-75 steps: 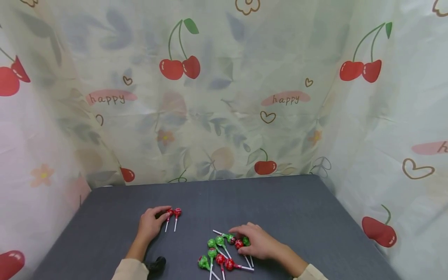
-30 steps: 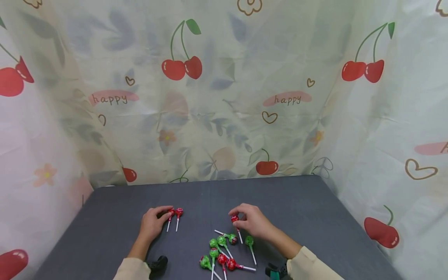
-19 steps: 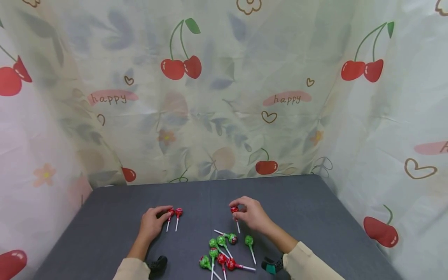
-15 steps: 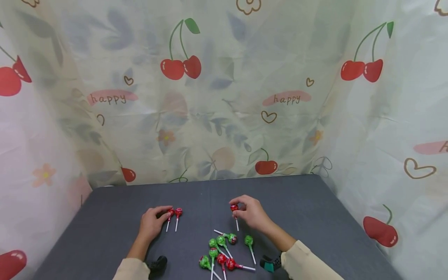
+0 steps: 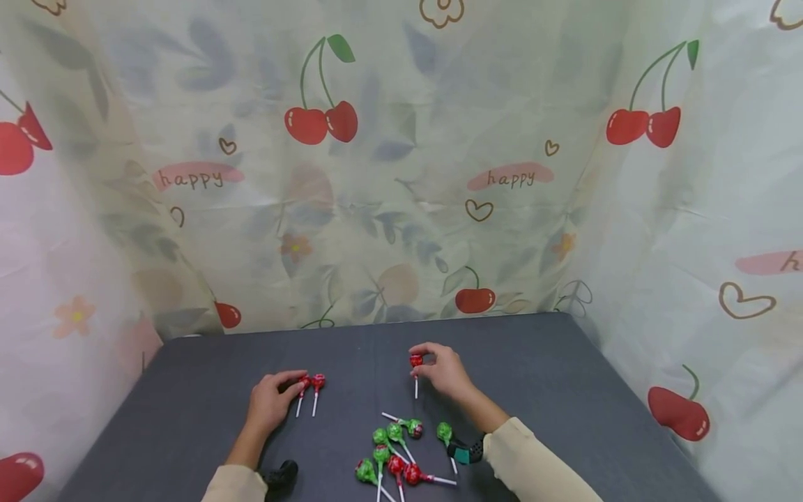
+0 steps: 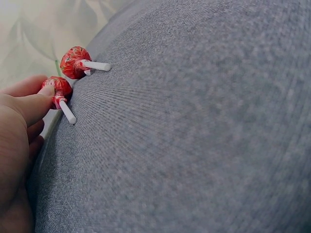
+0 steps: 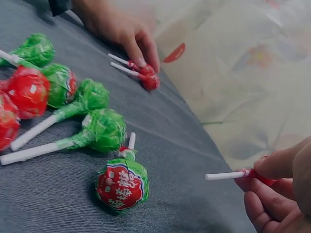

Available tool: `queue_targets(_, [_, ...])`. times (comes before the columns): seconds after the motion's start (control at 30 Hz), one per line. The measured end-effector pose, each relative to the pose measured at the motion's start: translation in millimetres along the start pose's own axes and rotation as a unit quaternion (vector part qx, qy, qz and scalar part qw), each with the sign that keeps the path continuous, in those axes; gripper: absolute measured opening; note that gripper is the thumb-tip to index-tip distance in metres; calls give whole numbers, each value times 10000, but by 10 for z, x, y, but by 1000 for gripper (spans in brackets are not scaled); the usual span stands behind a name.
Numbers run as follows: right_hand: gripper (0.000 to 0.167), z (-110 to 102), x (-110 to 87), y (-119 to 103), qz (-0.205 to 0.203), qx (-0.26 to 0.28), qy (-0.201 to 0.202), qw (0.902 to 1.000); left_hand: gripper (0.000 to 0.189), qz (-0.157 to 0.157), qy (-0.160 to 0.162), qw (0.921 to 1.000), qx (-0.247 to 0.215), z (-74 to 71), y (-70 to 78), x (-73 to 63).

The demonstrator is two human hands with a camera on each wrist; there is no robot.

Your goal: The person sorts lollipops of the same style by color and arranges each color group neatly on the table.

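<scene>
On the left of the table, my left hand (image 5: 271, 401) pinches the head of a red lollipop (image 6: 58, 90) between thumb and fingers. Right beside it lies a second red lollipop (image 5: 318, 381), its white stick pointing toward me. My right hand (image 5: 444, 369) is farther right and holds a red lollipop (image 5: 416, 360) by its wrapped head, stick hanging down toward the front. In the right wrist view that lollipop's white stick (image 7: 223, 176) sticks out from under the thumb, and its head is mostly hidden by the fingers.
Several green lollipops (image 5: 380, 453) and two red lollipops (image 5: 413, 474) lie in a loose pile at the front middle. One green lollipop (image 5: 444, 431) lies under the right wrist's strap (image 5: 465, 452). A cherry-print curtain (image 5: 401, 230) surrounds the dark grey table (image 5: 533, 362).
My right hand has picked a red lollipop out of the pile and carried it away toward the back of the table, slightly left lately. My left hand has stayed in place.
</scene>
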State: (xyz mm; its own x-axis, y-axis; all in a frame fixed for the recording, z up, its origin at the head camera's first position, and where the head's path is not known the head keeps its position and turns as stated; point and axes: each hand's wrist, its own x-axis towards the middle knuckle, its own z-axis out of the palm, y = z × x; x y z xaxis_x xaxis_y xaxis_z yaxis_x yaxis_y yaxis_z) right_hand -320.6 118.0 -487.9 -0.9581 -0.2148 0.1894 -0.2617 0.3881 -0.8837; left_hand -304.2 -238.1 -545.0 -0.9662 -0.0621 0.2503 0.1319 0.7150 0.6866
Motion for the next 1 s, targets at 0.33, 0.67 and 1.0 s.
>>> queue_targets(0.33, [36, 82, 134, 160, 460, 292, -11, 9985, 28, 43, 43, 10000, 51, -14, -3, -1])
queue_targets(0.67, [35, 185, 237, 291, 816, 957, -89, 9920, 27, 168, 220, 9996, 35, 11, 6, -17])
queue_targets(1.0, [44, 345, 265, 272, 386, 1018, -346, 9935, 27, 74, 185, 9998, -22, 1, 25, -26])
